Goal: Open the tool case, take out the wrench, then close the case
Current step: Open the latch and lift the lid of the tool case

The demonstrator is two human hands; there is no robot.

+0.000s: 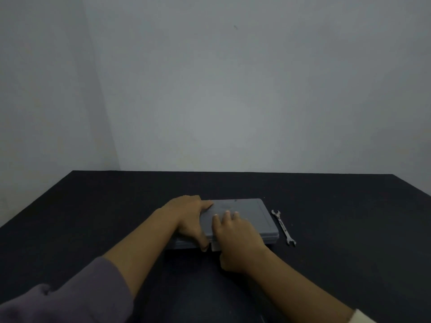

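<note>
Nearest the camera are two sleeves: a soft purple-grey one (63, 297) pushed up the left forearm, and a sliver of pale cuff (363, 317) at the right wrist. Two bare forearms reach forward over a black table (93, 217) with a matte, cloth-like surface. The right hand (235, 241) lies flat on the near part of one grey tool case (254, 217), fingers spread on the lid, thumb down at the front edge. The left hand (191, 217) rests on the case's left side, fingers splayed flat across the lid and thumb hooked at the front edge; neither hand is curled around anything. The case is a slim rectangle of smooth plastic with rounded corners, lid down (whether it is latched is not visible). One flat metal wrench (283, 227), double open-ended, lies on the table just right of the case, apart from it. Beyond stand two plain pale walls (233, 89) meeting in a corner at left.
</note>
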